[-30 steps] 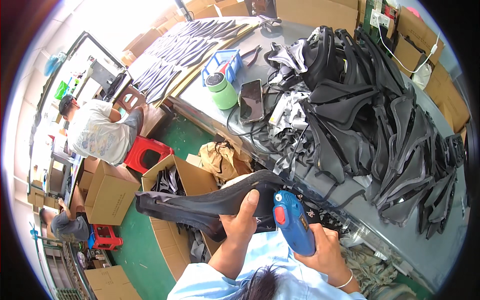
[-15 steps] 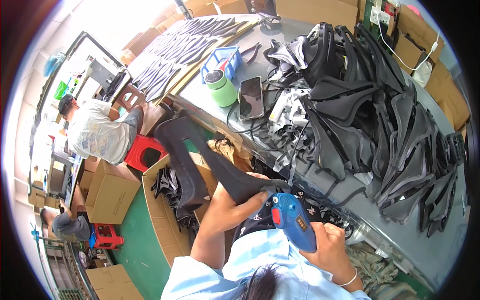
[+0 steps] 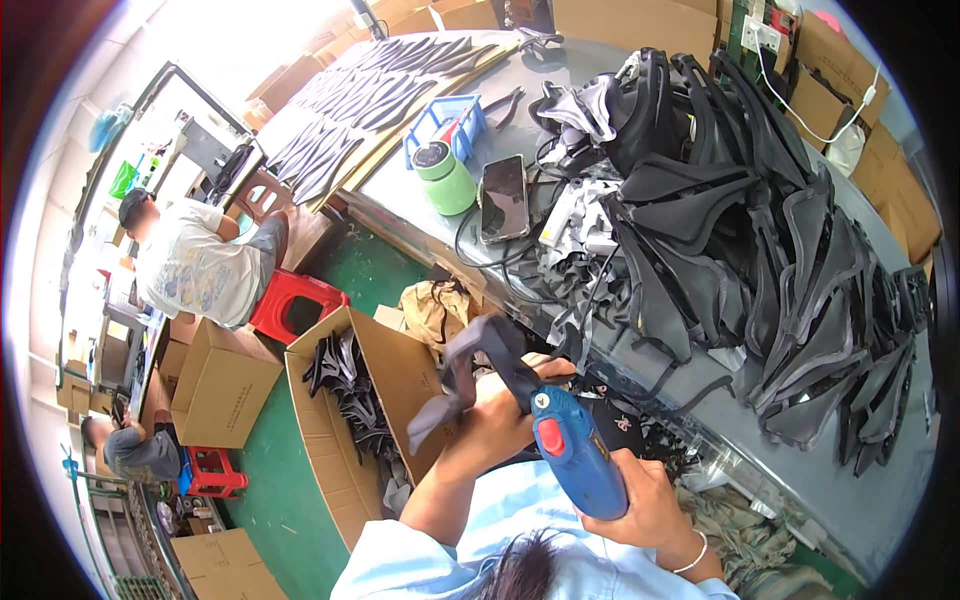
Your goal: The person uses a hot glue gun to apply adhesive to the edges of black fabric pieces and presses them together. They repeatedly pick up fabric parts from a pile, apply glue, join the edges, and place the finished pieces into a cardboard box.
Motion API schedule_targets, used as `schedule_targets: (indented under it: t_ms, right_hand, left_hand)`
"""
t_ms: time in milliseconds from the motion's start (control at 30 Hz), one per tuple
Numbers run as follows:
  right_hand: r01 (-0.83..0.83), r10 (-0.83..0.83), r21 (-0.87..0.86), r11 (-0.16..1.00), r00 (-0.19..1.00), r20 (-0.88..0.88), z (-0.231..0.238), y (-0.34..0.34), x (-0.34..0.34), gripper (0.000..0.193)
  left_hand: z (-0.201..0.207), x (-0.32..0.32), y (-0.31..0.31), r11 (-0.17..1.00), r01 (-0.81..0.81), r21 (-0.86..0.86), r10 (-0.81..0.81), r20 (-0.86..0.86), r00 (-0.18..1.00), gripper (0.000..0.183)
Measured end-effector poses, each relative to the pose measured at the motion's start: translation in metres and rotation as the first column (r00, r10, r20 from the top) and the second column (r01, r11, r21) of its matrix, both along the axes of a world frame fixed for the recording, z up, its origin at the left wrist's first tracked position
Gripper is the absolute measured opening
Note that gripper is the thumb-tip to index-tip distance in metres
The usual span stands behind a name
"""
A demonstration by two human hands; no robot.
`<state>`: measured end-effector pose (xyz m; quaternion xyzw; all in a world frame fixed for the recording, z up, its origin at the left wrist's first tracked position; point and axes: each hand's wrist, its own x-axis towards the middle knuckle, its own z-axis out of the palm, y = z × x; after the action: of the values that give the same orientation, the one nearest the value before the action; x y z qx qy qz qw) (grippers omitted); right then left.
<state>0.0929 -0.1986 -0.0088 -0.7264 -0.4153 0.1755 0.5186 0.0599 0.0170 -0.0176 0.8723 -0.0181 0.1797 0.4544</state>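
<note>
In my left hand [image 3: 492,418] is a dark grey, saddle-shaped padded piece [image 3: 503,346], its fingers closed round it in front of my body. One end of the piece hangs out past my wrist on the left. My right hand [image 3: 640,505] grips a blue cordless power tool [image 3: 582,455] with a red button on its upper side. The tool's front end is close against the piece by my left fingers; its working tip is hidden from view.
Many black, saddle-shaped pieces [image 3: 700,200] are heaped on the grey table [image 3: 850,500]. Grey scraps [image 3: 570,260], a phone [image 3: 504,198], a green bottle [image 3: 445,180] and a blue basket [image 3: 465,120] lie left of them. An open carton [image 3: 335,480] holds dark strips. Two people sit at left.
The padded piece has turned and swung down toward me, bunching over my left wrist. My left hand has shifted slightly right, and the tool has tilted more upright beside it.
</note>
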Motion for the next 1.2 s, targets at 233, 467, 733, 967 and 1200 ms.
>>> schedule_targets:
  t_ms: [233, 467, 733, 967, 1200]
  right_hand:
    - [-0.025, 0.027, 0.031, 0.999, 0.998, -0.061, 0.008, -0.002, 0.001, 0.045]
    - [0.045, -0.051, 0.090, 0.995, 0.997, 0.060, 0.015, 0.001, 0.004, 0.049]
    - [0.097, -0.106, 0.060, 0.993, 0.979, 0.175, 0.001, 0.010, 0.004, 0.054]
    - [-0.018, 0.021, -0.017, 1.000, 0.987, 0.157, 0.001, 0.003, -0.002, 0.056]
    - [0.103, -0.076, -0.126, 0.987, 0.976, 0.205, -0.007, -0.006, 0.002, 0.054]
  left_hand:
    - [-0.022, -0.004, -0.010, 0.997, -0.045, 0.056, 0.044, 0.008, 0.999, 0.029]
    - [-0.044, -0.012, -0.010, 0.956, 0.105, -0.273, -0.160, -0.186, 0.969, 0.025]
    - [-0.009, -0.020, -0.032, 0.150, 0.297, -0.943, -0.433, 0.208, 0.877, 0.075]
    - [-0.004, 0.009, -0.016, 0.350, -0.008, -0.937, 0.456, 0.163, 0.875, 0.035]
    - [0.013, -0.011, -0.006, 0.468, -0.001, -0.884, 0.264, 0.138, 0.955, 0.034]
